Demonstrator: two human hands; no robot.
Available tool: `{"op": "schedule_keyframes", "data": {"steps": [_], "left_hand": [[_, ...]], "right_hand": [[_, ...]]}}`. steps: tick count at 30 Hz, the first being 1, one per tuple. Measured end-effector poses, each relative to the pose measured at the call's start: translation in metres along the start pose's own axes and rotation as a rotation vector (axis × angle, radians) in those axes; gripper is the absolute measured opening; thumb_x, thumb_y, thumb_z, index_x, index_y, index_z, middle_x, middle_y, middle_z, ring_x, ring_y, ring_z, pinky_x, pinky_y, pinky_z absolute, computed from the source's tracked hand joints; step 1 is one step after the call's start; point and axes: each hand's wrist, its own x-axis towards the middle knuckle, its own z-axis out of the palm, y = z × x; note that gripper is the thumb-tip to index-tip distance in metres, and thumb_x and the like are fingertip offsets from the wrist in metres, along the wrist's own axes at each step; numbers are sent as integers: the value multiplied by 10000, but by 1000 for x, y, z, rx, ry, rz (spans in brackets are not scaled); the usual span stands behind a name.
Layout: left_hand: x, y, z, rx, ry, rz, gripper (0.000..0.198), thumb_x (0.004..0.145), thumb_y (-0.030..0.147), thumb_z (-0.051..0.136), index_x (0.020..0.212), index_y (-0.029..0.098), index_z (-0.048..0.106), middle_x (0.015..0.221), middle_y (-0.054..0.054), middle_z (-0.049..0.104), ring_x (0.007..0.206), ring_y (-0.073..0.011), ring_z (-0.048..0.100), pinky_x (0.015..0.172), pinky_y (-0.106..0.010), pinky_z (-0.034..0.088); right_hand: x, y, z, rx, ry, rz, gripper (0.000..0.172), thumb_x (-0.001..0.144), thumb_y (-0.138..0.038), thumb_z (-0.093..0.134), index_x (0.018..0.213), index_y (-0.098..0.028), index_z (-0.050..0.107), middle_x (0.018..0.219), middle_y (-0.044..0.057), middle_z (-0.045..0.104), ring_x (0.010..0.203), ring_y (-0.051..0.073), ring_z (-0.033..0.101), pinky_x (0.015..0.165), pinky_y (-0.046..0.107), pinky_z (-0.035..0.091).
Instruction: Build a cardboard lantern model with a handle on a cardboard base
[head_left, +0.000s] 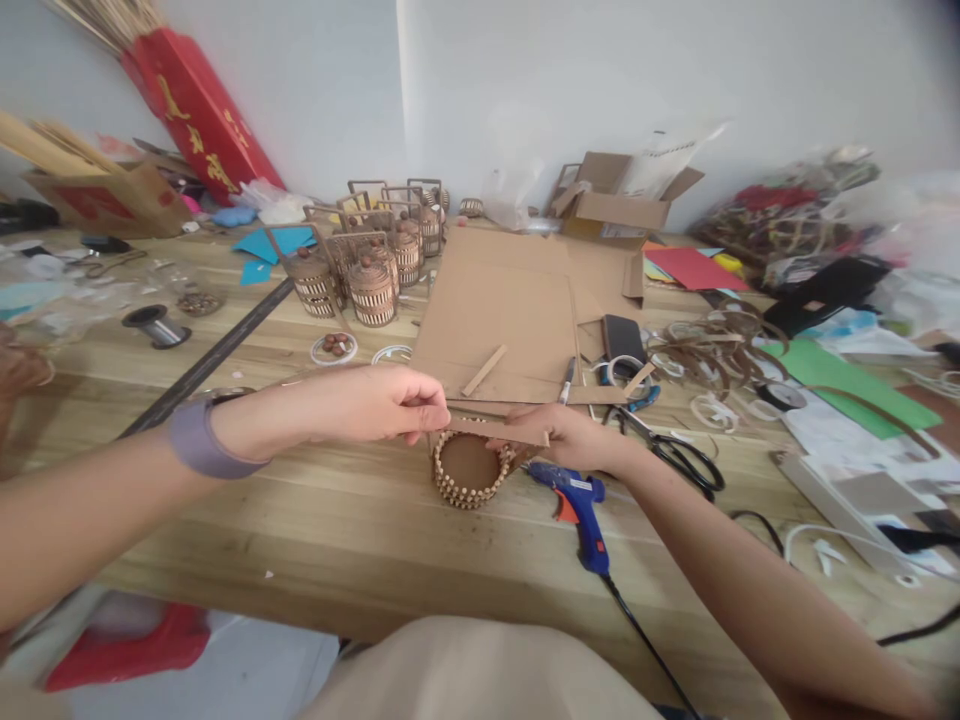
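A thin brown cardboard strip (491,432) stretches between my two hands, above a small round woven basket (466,496) with a beaded-looking rim and a brown bottom. My left hand (409,402) pinches the strip's left end between thumb and fingers. At the strip's right end, my right hand (571,436) is closed around it; some of its fingers are hidden behind the strip, near the basket's rim. Whether those fingers also touch the basket, I cannot tell. Just right of the basket lies a blue glue gun (589,520) with an orange trigger.
A large cardboard sheet (499,300) lies beyond my hands, with a marker (568,382) on its edge. Black-handled scissors (686,462) lie to the right. Several lidded woven baskets (373,292) with tall handles stand at the back left. Another person's hand (21,362) shows at the left edge.
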Motion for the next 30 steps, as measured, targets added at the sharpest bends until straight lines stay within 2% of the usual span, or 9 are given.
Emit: {"op": "schedule_keyframes", "data": {"steps": [3,6,9,13,15,18,21,26,30], "left_hand": [[-2,1,-1,-66,46,-19,331,918,504,426,844,218,577,687,27,589,553,-117,453,518,-236,341],[-4,-2,-3,-53,187,9,358,917,513,409,867,212,596,720,17,588,616,-134,498,565,-247,371],[-9,-2,-3,24,300,82,380,891,547,463,886,209,637,766,4,608,681,-154,535,609,-261,390],[-14,9,5,185,320,173,360,821,528,642,994,214,670,865,-8,639,728,-166,569,636,-270,404],[-12,13,13,295,341,212,290,832,441,682,1014,216,673,929,-17,658,798,-180,598,685,-280,416],[-5,16,24,441,401,275,142,911,334,622,968,215,676,959,-25,685,890,-201,615,763,-307,421],[1,17,27,534,461,329,171,964,295,548,895,200,672,896,-31,683,878,-204,606,771,-323,419],[5,16,23,502,530,359,173,973,291,538,919,205,678,888,-34,691,904,-210,598,788,-332,422],[6,13,27,454,515,321,150,956,323,572,926,224,680,918,-23,703,931,-215,591,794,-336,428]], "right_hand": [[-5,-6,-2,-35,69,58,279,955,-308,511,1015,-155,737,998,91,753,909,186,686,800,293,523],[-15,-15,-6,-72,174,152,363,964,-412,508,1136,-169,716,1063,94,755,890,188,685,760,285,518],[-25,-28,-9,-117,307,182,459,948,-536,503,1083,-171,746,883,77,758,755,170,665,666,261,492],[-30,-47,-6,-87,410,152,520,855,-640,597,972,-156,748,742,51,705,650,149,618,611,252,469],[-28,-54,-1,-90,416,160,481,818,-622,657,919,-158,734,710,34,684,609,133,590,588,241,456],[-22,-59,4,-141,439,185,378,846,-545,661,850,-171,714,660,11,655,585,117,562,566,226,428],[-18,-61,5,-169,469,174,340,874,-506,632,807,-180,700,656,7,650,600,120,559,583,229,428],[-16,-61,1,-154,530,171,331,876,-490,623,818,-174,698,734,31,683,672,138,596,628,239,449],[-15,-56,4,-139,532,196,354,880,-513,610,841,-173,700,747,30,693,675,140,598,636,244,456]]}}
